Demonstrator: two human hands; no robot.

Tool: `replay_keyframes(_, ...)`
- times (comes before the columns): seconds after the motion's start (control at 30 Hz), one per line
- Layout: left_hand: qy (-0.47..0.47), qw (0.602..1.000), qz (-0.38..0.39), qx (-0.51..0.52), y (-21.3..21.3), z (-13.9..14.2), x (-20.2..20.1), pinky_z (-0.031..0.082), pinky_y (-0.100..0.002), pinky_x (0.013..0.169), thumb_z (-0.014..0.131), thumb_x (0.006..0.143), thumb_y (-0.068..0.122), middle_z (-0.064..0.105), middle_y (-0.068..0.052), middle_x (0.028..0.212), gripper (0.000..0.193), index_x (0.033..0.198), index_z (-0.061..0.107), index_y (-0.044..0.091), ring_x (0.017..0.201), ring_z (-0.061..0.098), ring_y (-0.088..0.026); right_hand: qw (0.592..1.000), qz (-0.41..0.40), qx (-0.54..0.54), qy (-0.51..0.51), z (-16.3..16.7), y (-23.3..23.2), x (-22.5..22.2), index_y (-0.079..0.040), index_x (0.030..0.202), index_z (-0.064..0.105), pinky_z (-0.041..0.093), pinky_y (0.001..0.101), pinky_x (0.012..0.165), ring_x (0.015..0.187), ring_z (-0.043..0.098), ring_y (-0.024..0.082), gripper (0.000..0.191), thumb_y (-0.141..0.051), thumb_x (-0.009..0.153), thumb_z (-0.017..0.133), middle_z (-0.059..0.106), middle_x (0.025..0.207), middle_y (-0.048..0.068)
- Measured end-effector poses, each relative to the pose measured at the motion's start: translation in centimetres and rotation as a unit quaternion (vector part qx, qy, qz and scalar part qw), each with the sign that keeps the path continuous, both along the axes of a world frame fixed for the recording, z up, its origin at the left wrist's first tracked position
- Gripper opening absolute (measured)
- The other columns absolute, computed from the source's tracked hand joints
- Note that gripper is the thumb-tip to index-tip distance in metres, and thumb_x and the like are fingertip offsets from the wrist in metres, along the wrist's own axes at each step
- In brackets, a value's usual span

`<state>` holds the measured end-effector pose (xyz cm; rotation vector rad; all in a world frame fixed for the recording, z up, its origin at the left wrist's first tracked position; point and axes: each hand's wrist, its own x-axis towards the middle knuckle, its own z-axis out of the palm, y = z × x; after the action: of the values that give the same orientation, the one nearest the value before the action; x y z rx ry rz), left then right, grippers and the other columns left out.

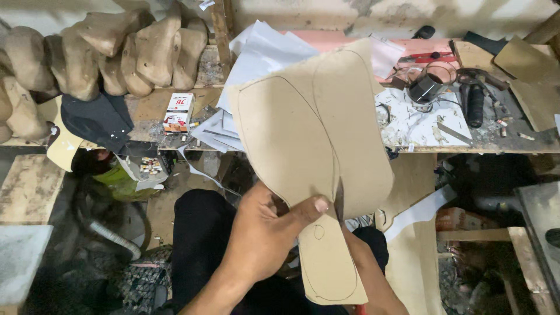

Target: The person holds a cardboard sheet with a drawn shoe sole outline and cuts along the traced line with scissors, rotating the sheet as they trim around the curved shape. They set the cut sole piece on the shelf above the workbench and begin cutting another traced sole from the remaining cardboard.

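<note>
I hold up a brown cardboard sheet with shoe-sole outlines drawn on it in pencil. My left hand grips its lower edge, thumb pressed on the front face. A thin dark blade pokes up through a cut just right of my thumb. A narrower sole-shaped part of the cardboard hangs below my hand. Only my right forearm shows; the right hand itself is hidden behind the cardboard.
Behind the sheet runs a cluttered workbench with white papers, a glass cup, a dark tool and a small box. Wooden shoe lasts are piled at the left. My legs in black trousers are below.
</note>
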<state>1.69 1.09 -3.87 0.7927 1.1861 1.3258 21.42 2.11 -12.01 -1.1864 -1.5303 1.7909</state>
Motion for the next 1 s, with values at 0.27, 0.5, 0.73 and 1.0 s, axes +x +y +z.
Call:
replay_keyframes(0.27,-0.033,0.999,-0.001,0.007,-0.6,0.4,0.8,0.061,-0.03,0.08,0.077,0.086,0.015,0.078,-0.008,0.1,0.035,0.115,0.065,-0.002,0.089,0.072,-0.011,0.997,-0.047,0.024,-0.053,-2.0,-0.3,0.8,-0.006,0.135,0.06,0.051,0.0286,0.078,0.093,0.064,0.013,0.043,-0.019,0.094,0.058,0.072,0.109,0.007)
replay_keyframes(0.5,-0.011,1.0,-0.003,0.008,-0.6,0.6,0.8,0.062,-0.03,0.08,0.077,0.086,0.016,0.078,-0.009,0.099,0.035,0.115,0.066,-0.002,0.089,0.072,-0.012,0.983,-0.049,0.114,-0.132,-3.2,-0.2,1.5,-0.006,0.136,0.06,0.055,0.0302,0.066,0.078,0.069,0.015,0.045,-0.016,0.091,0.059,0.076,0.091,0.01)
replay_keyframes(0.73,-0.029,1.0,-0.003,0.008,-0.4,0.4,0.8,0.062,-0.031,0.08,0.077,0.086,0.016,0.077,-0.01,0.1,0.036,0.115,0.065,-0.003,0.089,0.073,-0.013,0.973,-0.049,0.183,-0.13,-3.5,-0.2,1.5,-0.005,0.136,0.06,0.055,0.0299,0.065,0.076,0.069,0.015,0.048,-0.014,0.089,0.062,0.076,0.089,0.009)
replay_keyframes(1.0,-0.029,0.999,0.019,0.007,-0.1,0.8,0.6,0.06,-0.029,0.075,0.079,0.084,0.013,0.078,-0.008,0.096,0.033,0.111,0.067,-0.002,0.084,0.071,-0.011,0.983,-0.053,0.154,-0.09,-4.0,-0.4,1.7,0.002,0.129,0.063,0.056,0.0304,0.065,0.076,0.071,0.015,0.046,-0.014,0.087,0.067,0.078,0.089,0.011)
